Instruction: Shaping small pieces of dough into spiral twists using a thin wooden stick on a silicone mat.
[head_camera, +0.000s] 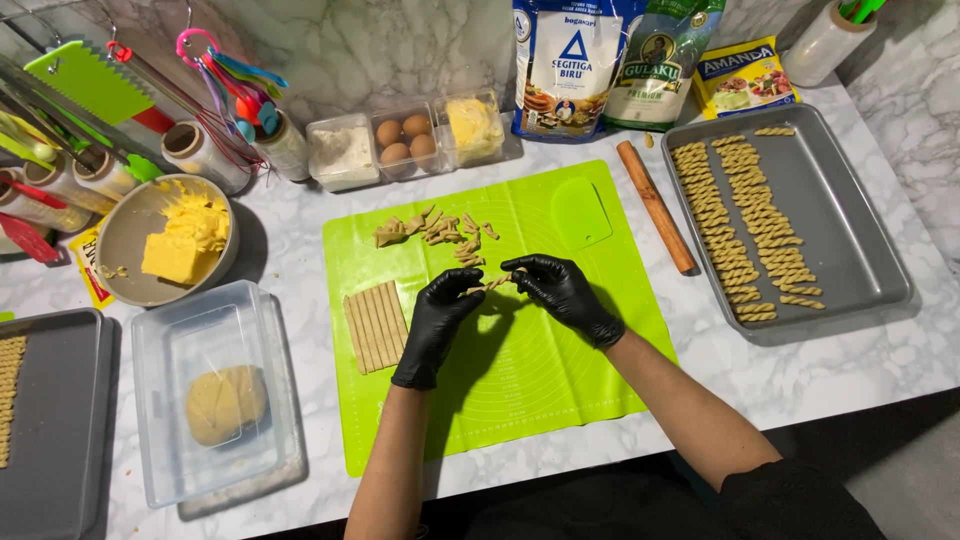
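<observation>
My left hand (436, 322) and my right hand (562, 292), both in black gloves, hold the two ends of a thin dough strip (492, 284) just above the green silicone mat (560, 380). The strip looks twisted between the fingertips. Left of my left hand a block of several cut dough strips (375, 326) lies flat on the mat. Farther back, several dough scraps (435, 232) are scattered on the mat. A green scraper (581, 214) rests on the mat's far right part.
A grey baking tray (850, 220) at the right holds rows of twisted dough sticks (738, 218); a wooden rolling pin (655, 206) lies beside it. At left: a clear box with a dough ball (226, 403), a butter bowl (125, 235), another tray (60, 420). Eggs (403, 140) and bags stand behind.
</observation>
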